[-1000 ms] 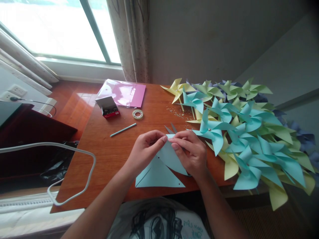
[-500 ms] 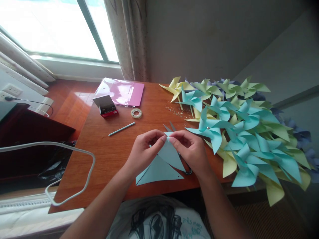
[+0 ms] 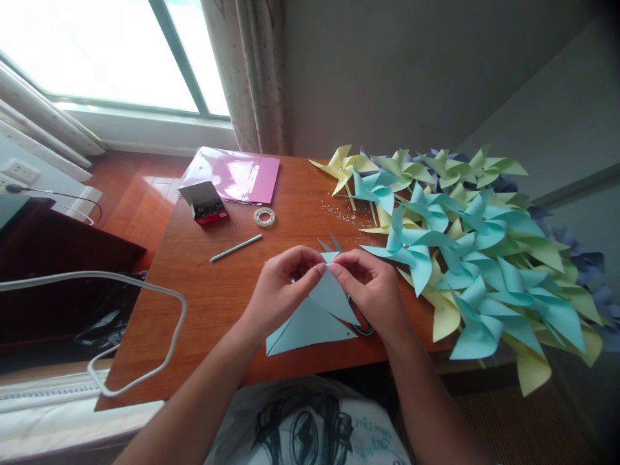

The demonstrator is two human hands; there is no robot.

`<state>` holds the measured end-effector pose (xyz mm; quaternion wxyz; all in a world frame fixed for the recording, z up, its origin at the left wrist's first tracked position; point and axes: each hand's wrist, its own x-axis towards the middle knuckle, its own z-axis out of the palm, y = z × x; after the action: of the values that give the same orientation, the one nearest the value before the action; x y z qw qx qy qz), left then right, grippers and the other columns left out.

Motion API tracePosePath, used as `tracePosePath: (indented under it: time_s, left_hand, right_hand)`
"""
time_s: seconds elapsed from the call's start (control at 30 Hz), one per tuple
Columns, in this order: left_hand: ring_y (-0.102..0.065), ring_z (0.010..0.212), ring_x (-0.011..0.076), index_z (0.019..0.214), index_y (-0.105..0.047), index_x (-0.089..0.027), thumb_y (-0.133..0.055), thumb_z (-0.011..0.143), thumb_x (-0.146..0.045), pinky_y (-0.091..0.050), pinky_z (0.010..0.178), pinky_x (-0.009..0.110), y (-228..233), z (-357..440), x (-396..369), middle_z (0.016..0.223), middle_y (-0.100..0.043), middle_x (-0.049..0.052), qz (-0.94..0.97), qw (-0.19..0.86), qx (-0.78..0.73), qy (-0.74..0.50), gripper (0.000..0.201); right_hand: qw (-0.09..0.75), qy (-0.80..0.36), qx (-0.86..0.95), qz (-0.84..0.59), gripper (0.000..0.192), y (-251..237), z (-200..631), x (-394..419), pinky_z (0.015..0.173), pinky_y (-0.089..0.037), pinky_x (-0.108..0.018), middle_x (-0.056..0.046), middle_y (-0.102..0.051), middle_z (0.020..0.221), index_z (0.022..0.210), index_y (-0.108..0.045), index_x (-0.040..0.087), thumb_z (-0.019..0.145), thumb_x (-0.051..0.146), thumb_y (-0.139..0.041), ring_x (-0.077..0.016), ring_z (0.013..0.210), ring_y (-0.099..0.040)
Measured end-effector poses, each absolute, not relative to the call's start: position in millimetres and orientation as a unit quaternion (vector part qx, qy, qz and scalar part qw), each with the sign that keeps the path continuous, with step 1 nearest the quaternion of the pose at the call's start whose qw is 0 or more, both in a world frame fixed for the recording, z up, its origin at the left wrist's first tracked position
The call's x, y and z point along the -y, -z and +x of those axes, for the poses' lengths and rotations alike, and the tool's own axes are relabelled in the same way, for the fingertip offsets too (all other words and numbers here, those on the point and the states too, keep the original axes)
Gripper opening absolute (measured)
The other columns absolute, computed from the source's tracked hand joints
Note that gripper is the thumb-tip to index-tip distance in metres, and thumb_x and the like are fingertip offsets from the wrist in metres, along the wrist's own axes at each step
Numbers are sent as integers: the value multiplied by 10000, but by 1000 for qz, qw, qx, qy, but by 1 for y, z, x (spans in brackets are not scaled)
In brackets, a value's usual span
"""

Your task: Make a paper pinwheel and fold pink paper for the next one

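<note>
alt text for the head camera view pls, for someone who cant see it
Both hands, the left hand and the right hand, pinch the top corner of a light blue paper sheet over a wooden table. A pile of blue and yellow paper pinwheels fills the table's right side; a tape roll, a small box and a pink folder lie behind.

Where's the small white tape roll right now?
Head view: the small white tape roll lies flat on the wooden table, left of centre, between the open red box and the scattered beads, just below the pink folder.
</note>
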<state>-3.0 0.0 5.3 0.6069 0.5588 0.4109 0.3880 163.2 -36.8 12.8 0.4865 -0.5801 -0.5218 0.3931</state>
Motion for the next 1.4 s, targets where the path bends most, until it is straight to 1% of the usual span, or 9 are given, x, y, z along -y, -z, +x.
tracePosePath:
  time_s: [0.3,0.7,0.97,1.13,1.27,1.4]
  left_hand:
    - [-537,701,140,850,-678,-152,-742,851,-354,-424,622,254,-5,-2,0,754,-634,20,548,614,-416,-387,212]
    - [-540,688,138,850,-669,-160,-721,868,-344,-432,612,249,-4,-3,0,746,-622,14,568,597,-411,-389,192]
    - [-541,677,136,816,-652,-168,-693,885,-312,-432,609,246,-8,-2,1,738,-613,8,599,566,-407,-394,165]
    - [-538,654,131,818,-654,-166,-680,896,-318,-419,581,243,-4,-3,1,730,-623,11,626,529,-419,-391,172]
    - [-535,639,124,828,-661,-164,-664,903,-298,-417,576,240,-2,-4,1,714,-624,8,642,507,-422,-390,154]
    - [-513,621,116,817,-667,-163,-648,900,-259,-396,557,230,-3,-3,2,686,-613,0,657,485,-425,-391,129]
  right_hand:
    - [481,-377,536,-582,92,-11,163,36,656,-515,-299,-14,-693,800,839,-712,219,884,299,-706,-181,719,-641]
    - [477,-357,556,-580,75,-13,162,36,664,-515,-298,-11,-677,800,842,-707,221,892,272,-684,-178,732,-632]
    - [466,-325,586,-578,82,-16,160,35,609,-471,-278,10,-622,749,808,-681,224,883,218,-648,-152,671,-573]
    - [430,-257,648,-573,105,-20,161,35,584,-414,-279,17,-596,738,830,-676,222,908,171,-628,-140,650,-526]
    - [405,-216,691,-558,108,-25,163,36,630,-419,-299,8,-611,752,851,-671,228,934,183,-619,-157,690,-544]
    - [411,-224,679,-566,119,-23,162,36,601,-415,-292,14,-602,732,827,-662,231,920,167,-622,-154,668,-536]
